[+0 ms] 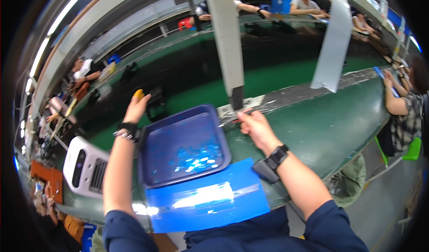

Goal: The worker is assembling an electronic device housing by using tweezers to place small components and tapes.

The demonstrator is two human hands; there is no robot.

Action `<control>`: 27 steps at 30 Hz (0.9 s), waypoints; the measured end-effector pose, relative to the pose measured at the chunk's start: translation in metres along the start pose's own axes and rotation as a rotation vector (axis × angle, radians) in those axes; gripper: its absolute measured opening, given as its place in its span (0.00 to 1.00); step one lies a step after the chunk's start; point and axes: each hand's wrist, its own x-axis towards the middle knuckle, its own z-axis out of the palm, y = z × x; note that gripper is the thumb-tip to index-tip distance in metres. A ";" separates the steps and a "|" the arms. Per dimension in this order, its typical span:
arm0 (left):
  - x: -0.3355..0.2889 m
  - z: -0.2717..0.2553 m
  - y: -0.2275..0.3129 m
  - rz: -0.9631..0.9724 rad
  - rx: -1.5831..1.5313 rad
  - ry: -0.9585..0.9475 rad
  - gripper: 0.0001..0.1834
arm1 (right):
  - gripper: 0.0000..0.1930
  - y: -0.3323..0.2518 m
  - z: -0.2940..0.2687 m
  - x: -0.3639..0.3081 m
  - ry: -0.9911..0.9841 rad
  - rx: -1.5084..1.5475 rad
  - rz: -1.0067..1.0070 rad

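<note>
My left hand point(135, 108) reaches over the dark belt, thumb apart from the stretched fingers. Yellow shows at its fingertips, probably a finger cover; blur hides the detail. Just right of it on the belt sits a black object point(156, 104) of unclear kind. My right hand point(255, 128) is closed in a pinch on a thin dark and reddish tool point(248, 112), near the foot of the pale post. Between my forearms lies a dark blue tray point(149, 140), with small shiny blue pieces point(196, 156) scattered in it.
A blue sheet point(205, 207) covers the bench edge before me. Left stands a white device with a vented front point(85, 167). A pale post point(227, 46) and a hanging grey strip point(333, 42) rise ahead. Beside my right wrist is a dark block point(265, 170). People sit along the belt.
</note>
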 end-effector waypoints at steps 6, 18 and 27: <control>-0.111 -0.021 0.076 0.086 -0.408 -0.322 0.25 | 0.07 0.001 0.007 0.000 0.015 -0.039 0.025; -0.222 -0.082 0.079 -0.363 -1.080 0.016 0.21 | 0.07 -0.003 0.011 -0.002 0.054 -0.059 0.031; -0.193 -0.064 0.000 -0.470 -1.209 -0.048 0.15 | 0.05 0.002 0.007 -0.007 0.091 -0.058 0.058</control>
